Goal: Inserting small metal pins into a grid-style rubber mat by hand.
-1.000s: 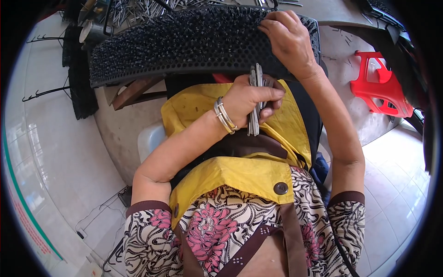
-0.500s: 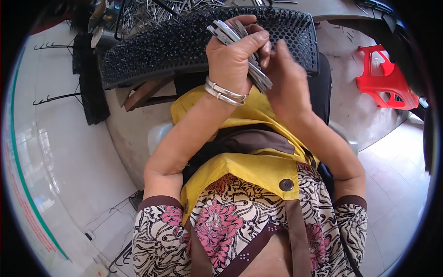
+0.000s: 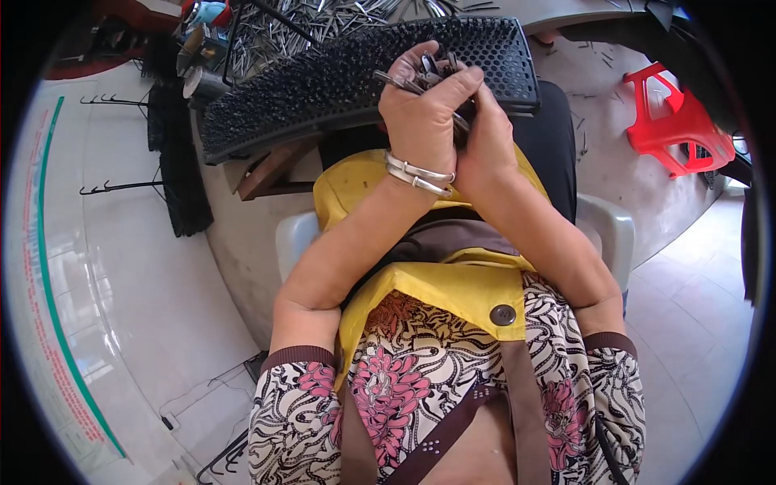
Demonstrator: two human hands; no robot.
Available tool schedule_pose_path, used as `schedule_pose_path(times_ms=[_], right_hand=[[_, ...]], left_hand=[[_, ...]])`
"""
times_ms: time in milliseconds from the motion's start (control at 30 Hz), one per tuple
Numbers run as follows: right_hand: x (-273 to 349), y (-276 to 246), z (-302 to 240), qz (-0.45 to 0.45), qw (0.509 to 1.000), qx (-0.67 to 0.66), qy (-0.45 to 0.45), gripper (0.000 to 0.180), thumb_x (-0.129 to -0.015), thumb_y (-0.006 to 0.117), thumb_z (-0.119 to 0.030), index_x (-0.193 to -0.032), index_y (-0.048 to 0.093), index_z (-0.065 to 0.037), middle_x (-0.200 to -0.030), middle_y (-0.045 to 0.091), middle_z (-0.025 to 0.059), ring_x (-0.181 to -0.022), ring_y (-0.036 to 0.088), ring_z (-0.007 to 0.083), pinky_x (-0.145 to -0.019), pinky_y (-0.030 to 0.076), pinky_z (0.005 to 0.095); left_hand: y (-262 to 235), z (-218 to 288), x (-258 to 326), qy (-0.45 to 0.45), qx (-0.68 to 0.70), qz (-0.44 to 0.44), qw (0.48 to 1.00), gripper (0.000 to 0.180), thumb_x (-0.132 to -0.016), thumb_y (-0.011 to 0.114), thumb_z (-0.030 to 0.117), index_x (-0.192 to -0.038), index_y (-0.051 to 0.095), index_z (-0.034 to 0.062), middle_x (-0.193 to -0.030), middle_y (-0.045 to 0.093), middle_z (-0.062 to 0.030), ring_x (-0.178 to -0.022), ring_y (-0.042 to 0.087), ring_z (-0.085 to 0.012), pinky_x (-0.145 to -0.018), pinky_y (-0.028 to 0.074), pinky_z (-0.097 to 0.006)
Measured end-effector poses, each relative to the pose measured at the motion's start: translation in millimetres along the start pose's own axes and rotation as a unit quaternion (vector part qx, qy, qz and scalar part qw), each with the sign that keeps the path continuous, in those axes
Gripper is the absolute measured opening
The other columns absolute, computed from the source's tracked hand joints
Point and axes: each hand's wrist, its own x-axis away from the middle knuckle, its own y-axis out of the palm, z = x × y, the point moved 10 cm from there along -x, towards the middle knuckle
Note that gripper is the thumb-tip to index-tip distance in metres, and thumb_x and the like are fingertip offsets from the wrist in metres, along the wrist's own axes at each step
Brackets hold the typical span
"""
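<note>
My left hand (image 3: 424, 101) is closed around a bunch of slim metal pieces (image 3: 428, 71), their ends poking out at mixed angles between thumb and fingers. Against it presses my right hand (image 3: 489, 129), its fingers mostly hidden, clasping the same bunch from the right side. Both hands are above the near edge of a long black tray (image 3: 283, 101) full of round holes. Dark upright pieces crowd most of the tray; bare holes show toward its right end. The exact kind of the metal pieces is too small to tell.
Loose metal strips (image 3: 299, 28) are heaped behind the tray. A red plastic stool (image 3: 679, 121) stands at the right. Black hooks (image 3: 121, 187) stick out at the left. A grey chair (image 3: 616, 234) is under me, and a yellow apron (image 3: 436, 291) covers my lap.
My right hand, held apart and blurred before, has come in against the metal pieces. The bunch has turned from a neat slanted bundle to a more jumbled one, and both hands sit slightly lower.
</note>
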Motion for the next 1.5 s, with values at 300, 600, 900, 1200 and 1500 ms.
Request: schedule_pose_path(times_ms=[300,600,900,1200,1500], right_hand=[[-6.1,-24.3,6.7,0.024,0.997,-0.063,0.023,0.023,-0.087,0.048,-0.027,-0.090,0.057,-0.007,-0.084,0.059,0.0042,-0.076,0.056,0.0159,-0.071,0.047,0.0294],[-10.5,-48.2,31.4,0.084,0.992,-0.040,0.086,0.023,-0.084,0.045,-0.025,-0.083,0.059,-0.007,-0.080,0.060,0.0059,-0.070,0.058,0.0165,-0.065,0.049,0.0311],[-9.0,-59.7,60.6,0.007,0.988,0.011,0.155,0.023,-0.083,0.044,-0.020,-0.087,0.055,0.000,-0.084,0.059,0.0148,-0.076,0.058,0.0270,-0.071,0.048,0.0387],[0.2,-62.0,38.1,-0.016,0.965,0.198,0.172,0.016,-0.080,0.049,-0.011,-0.091,0.054,0.001,-0.084,0.059,0.0128,-0.075,0.060,0.0240,-0.066,0.050,0.0377],[6.1,-14.4,-13.0,-0.104,0.934,0.340,-0.046,0.016,-0.080,0.061,-0.006,-0.093,0.062,0.003,-0.082,0.063,0.0067,-0.070,0.059,0.0108,-0.064,0.049,0.0229]], left_hand=[[13.0,2.9,17.4,0.128,-0.208,-0.104,0.964,0.032,-0.071,0.067,-0.001,-0.101,0.055,0.0011,-0.086,0.061,-0.0042,-0.076,0.057,-0.0095,-0.070,0.047,-0.022],[-0.8,-7.4,22.5,0.121,-0.331,-0.099,0.931,0.013,-0.077,0.063,0.006,-0.089,0.061,0.0008,-0.079,0.061,-0.0004,-0.069,0.052,-0.0042,-0.064,0.044,-0.020],[-26.1,-26.6,21.4,0.060,-0.289,-0.102,0.950,0.014,-0.081,0.059,0.007,-0.092,0.060,-0.0006,-0.083,0.063,-0.0034,-0.072,0.056,-0.0074,-0.066,0.046,-0.021],[-75.0,-50.8,9.5,-0.218,0.060,-0.015,0.974,0.015,-0.085,0.053,0.012,-0.090,0.057,-0.0014,-0.085,0.060,-0.0107,-0.077,0.061,-0.0228,-0.073,0.052,-0.042],[-62.1,-51.6,47.7,-0.335,0.071,-0.071,0.937,0.012,-0.081,0.057,0.010,-0.090,0.059,0.0026,-0.078,0.061,-0.0070,-0.064,0.061,-0.0182,-0.054,0.053,-0.033]])
